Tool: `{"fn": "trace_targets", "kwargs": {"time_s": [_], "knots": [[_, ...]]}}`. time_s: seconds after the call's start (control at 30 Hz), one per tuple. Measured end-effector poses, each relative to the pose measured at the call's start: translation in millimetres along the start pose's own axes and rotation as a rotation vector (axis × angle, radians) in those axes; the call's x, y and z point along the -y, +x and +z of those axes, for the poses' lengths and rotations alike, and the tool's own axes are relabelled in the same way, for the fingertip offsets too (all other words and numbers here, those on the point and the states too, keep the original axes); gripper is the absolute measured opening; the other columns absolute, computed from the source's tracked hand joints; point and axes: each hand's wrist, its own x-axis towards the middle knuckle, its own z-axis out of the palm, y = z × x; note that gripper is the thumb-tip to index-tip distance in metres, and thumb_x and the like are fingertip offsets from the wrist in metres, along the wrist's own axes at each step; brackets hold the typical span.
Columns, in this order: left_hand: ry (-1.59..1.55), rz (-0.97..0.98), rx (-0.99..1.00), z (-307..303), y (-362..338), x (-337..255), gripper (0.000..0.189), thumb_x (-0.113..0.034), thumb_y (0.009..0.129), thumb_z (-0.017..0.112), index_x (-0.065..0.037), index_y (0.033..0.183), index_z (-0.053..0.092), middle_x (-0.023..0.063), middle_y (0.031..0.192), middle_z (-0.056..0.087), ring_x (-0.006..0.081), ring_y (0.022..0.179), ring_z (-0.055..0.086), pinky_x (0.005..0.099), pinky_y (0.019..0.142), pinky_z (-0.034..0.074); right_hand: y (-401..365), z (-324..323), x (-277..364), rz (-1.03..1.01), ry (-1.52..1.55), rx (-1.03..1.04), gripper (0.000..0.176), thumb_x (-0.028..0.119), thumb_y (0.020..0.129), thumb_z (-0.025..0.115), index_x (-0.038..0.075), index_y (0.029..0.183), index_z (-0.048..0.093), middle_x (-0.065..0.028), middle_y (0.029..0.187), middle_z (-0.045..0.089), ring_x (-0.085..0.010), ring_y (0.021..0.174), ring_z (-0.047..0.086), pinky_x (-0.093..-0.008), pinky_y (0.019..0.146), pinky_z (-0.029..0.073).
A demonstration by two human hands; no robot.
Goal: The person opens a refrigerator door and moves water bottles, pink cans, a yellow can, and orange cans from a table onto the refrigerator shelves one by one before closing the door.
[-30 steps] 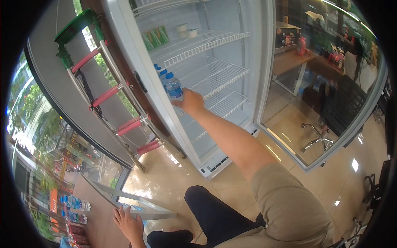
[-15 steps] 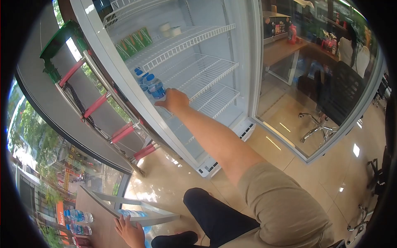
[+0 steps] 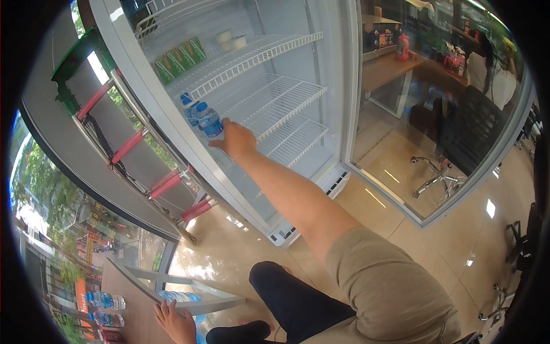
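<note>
Ahead of you stands a white fridge (image 3: pixel 167 123) with its glass door (image 3: pixel 401 114) swung wide and bare wire shelves (image 3: pixel 275 97), on a glossy beige tiled floor (image 3: pixel 240 252). A ladder (image 3: pixel 134 143) with red rungs leans against the wall to its left, next to a window. Your right hand (image 3: pixel 235 140) grasps the lower end of a water bottle (image 3: pixel 209 120) at the left front of the middle shelf, just beside other bottles (image 3: pixel 188 102). It stands on its base, long axis parallel to the fridge's frame, blue cap toward the shelf above. Your left hand (image 3: pixel 175 324) lies released, fingers spread, on the edge of the bench (image 3: pixel 134 295).
</note>
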Motion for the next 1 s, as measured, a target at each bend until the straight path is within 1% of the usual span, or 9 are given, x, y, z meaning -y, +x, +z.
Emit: {"fn": "trace_targets", "kwargs": {"time_s": [0.13,0.37,0.47,0.53,0.6,0.67,0.77,0.87,1.0], "knots": [[-0.020,0.014,-0.013,2,-1,3,0.046,-0.017,0.087,0.072,-0.007,0.132,0.071,0.0142,0.156,0.055,0.0417,0.159,0.034,0.0611,0.130,0.025,-6,3,-1,-0.045,0.022,-0.075,0.080,0.054,0.078,0.092,0.002,0.129,0.060,-0.0195,0.107,0.077,-0.0384,0.101,0.076,-0.0480,0.084,0.061],[-0.041,0.004,-0.002,-6,0,3,0.050,-0.018,0.086,0.075,-0.008,0.135,0.069,0.0142,0.157,0.054,0.0412,0.159,0.034,0.0607,0.129,0.025,-32,0,0,-0.098,0.002,-0.247,0.059,0.045,0.095,0.077,0.003,0.131,0.059,-0.0196,0.096,0.077,-0.0413,0.082,0.075,-0.0511,0.084,0.060],[0.089,0.080,0.066,-14,-2,4,0.059,-0.044,0.101,0.067,-0.016,0.152,0.061,0.0147,0.159,0.057,0.0397,0.151,0.046,0.0595,0.129,0.024,-52,6,-16,-0.186,-0.095,-0.201,0.054,0.041,0.097,0.075,0.001,0.131,0.061,-0.0191,0.095,0.076,-0.0399,0.085,0.073,-0.0511,0.098,0.055],[-0.062,-0.015,0.006,2,-3,7,0.056,-0.020,0.085,0.076,-0.008,0.139,0.066,0.0145,0.159,0.052,0.0409,0.158,0.035,0.0603,0.129,0.026,-67,12,-34,-0.447,-0.065,-0.360,0.049,0.034,0.098,0.074,0.000,0.131,0.063,-0.0194,0.104,0.074,-0.0374,0.099,0.069,-0.0519,0.114,0.045],[-0.109,-0.021,-0.047,6,-6,7,0.058,-0.020,0.084,0.076,-0.007,0.139,0.066,0.0169,0.159,0.052,0.0410,0.159,0.034,0.0609,0.129,0.026,-84,3,-35,-0.405,-0.053,-0.236,0.048,0.031,0.098,0.074,0.000,0.133,0.063,-0.0217,0.122,0.070,-0.0384,0.124,0.062,-0.0527,0.121,0.038],[-0.125,0.013,-0.115,9,-8,12,0.064,-0.026,0.083,0.080,-0.007,0.142,0.064,0.0201,0.160,0.052,0.0408,0.158,0.035,0.0608,0.129,0.026,-98,17,-39,-0.451,-0.086,-0.413,0.046,0.026,0.096,0.076,0.001,0.132,0.063,-0.0232,0.136,0.064,-0.0425,0.137,0.055,-0.0550,0.123,0.036],[-0.174,0.007,-0.108,-2,-10,11,0.064,-0.032,0.085,0.082,-0.007,0.141,0.065,0.0203,0.160,0.052,0.0405,0.157,0.037,0.0603,0.129,0.026,-141,32,-36,-0.288,0.136,-0.437,0.046,0.019,0.097,0.075,0.001,0.136,0.061,-0.0237,0.143,0.060,-0.0442,0.142,0.051,-0.0535,0.122,0.037],[-0.258,0.038,-0.152,-1,-12,19,0.066,-0.044,0.087,0.085,-0.008,0.140,0.066,0.0198,0.155,0.056,0.0402,0.150,0.046,0.0605,0.128,0.027,-215,57,-19,-0.073,0.345,-0.334,0.044,0.012,0.096,0.074,0.001,0.137,0.061,-0.0196,0.136,0.064,-0.0410,0.131,0.057,-0.0505,0.117,0.040],[-0.600,0.019,-0.242,-10,-11,33,0.046,-0.037,0.096,0.078,-0.012,0.133,0.071,0.0174,0.147,0.064,0.0385,0.137,0.058,0.0565,0.124,0.031,-318,77,73,-0.284,0.567,0.087,0.028,0.004,0.096,0.070,0.002,0.123,0.066,-0.0172,0.131,0.067,-0.0377,0.129,0.060,-0.0465,0.114,0.044]]}}
